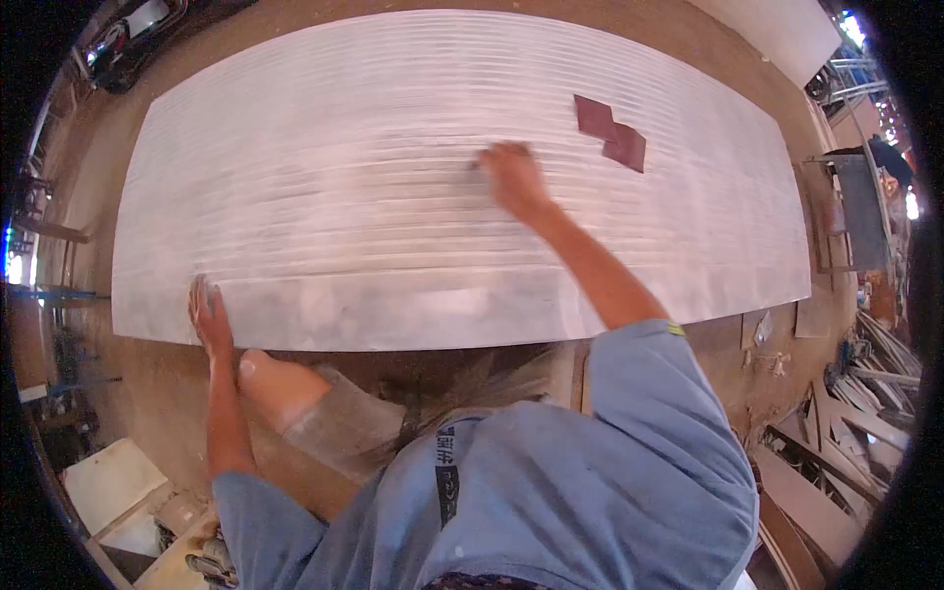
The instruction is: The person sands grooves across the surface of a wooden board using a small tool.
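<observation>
A long white ridged panel (344,231) lies flat in front of me, its surface streaked with grey and white. Over its middle, my right hand (514,177) is closed with fingers pressed down on the ridges. A dark edge shows under those fingers, but motion blur hides what it is. Two dark red square sheets that look like sandpaper (595,118) rest on the panel to the right of that hand, one overlapping the other. My left hand (209,317) lies on the panel's near left corner, fingers stretched out, holding nothing.
Brown floor (162,393) surrounds the panel. Boards and scrap strips (880,369) are piled at the right. A pale box-like piece (116,484) stands at the lower left. A dark vehicle part (133,39) shows at the far left, and a white sheet (777,34) at the far right.
</observation>
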Available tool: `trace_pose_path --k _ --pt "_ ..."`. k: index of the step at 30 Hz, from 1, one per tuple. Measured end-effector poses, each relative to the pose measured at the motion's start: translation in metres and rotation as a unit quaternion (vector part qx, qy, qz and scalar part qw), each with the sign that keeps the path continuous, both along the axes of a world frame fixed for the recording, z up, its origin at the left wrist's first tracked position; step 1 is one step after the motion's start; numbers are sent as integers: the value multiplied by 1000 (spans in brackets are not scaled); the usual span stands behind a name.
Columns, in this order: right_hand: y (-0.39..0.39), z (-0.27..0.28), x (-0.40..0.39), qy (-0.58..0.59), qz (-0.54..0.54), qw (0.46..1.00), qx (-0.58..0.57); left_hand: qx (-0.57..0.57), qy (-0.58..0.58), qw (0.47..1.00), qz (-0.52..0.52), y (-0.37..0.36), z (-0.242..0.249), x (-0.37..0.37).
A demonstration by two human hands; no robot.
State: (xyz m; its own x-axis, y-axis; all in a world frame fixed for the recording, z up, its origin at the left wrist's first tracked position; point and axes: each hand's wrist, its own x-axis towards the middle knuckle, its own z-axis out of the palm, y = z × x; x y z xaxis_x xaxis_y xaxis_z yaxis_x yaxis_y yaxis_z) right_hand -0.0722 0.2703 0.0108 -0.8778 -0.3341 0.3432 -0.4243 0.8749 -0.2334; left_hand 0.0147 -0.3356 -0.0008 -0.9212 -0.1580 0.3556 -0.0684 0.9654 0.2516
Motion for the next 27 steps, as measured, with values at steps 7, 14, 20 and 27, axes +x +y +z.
trace_pose_path --k 7,14,20,27 --pt "199 8 73 26 -176 980 85 13 1 1000 4 -2 -4 1" --pt "-54 -20 -10 48 -8 998 -30 -11 0 1000 1 4 5 -1" --pt "-132 7 -36 -1 30 999 18 25 6 1000 -13 -2 1 1" --pt "151 5 49 45 -83 994 48 17 11 1000 3 7 5 4"
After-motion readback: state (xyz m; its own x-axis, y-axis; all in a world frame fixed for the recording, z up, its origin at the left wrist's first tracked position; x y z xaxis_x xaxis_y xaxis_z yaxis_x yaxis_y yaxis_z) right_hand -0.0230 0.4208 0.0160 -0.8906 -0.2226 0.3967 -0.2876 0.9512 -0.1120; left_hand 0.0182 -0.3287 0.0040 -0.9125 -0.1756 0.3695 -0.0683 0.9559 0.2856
